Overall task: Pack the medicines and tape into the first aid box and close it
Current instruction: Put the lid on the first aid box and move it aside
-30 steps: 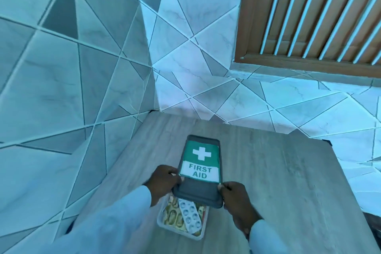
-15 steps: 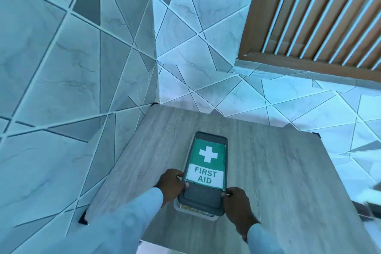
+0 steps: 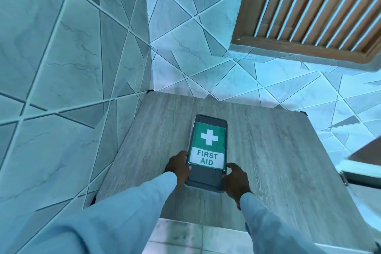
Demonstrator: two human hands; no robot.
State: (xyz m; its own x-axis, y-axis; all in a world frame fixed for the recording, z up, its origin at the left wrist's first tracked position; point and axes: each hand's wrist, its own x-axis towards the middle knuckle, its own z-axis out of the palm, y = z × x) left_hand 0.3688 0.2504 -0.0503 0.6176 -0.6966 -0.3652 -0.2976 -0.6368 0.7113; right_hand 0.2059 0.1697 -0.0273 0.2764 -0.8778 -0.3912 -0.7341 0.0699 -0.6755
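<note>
Your left hand (image 3: pixel 177 166) clasps the near left edge of the first aid box (image 3: pixel 207 151), fingers curled against its side and thumb up by the lid; your right hand (image 3: pixel 235 179) does the same on the near right corner, fingers wrapped on the rim. Both are closed on the box, one on each side, and neither carries anything else. The dark grey lid (image 3: pixel 203 177) with its green-and-white FIRST AID label (image 3: pixel 207 144) lies flat over the box and hides the contents, so you cannot tell from here whether medicines and tape are all inside; the table shows no loose items. The relation that matters: the box's long axis runs from 6 o'clock, between your hands, out toward 12 o'clock, with the far end well beyond your fingers. Both hands sit at the near end, about equally close, left at 9 o'clock and right at 3 o'clock of that end. By my judgement the lid looks seated but may not be latched at the far end, so pressing would need to travel toward 12. The box rests near the middle of the wooden table (image 3: pixel 278 161), which is pushed into the tiled wall (image 3: pixel 61 57) corner at 11 o'clock.
</note>
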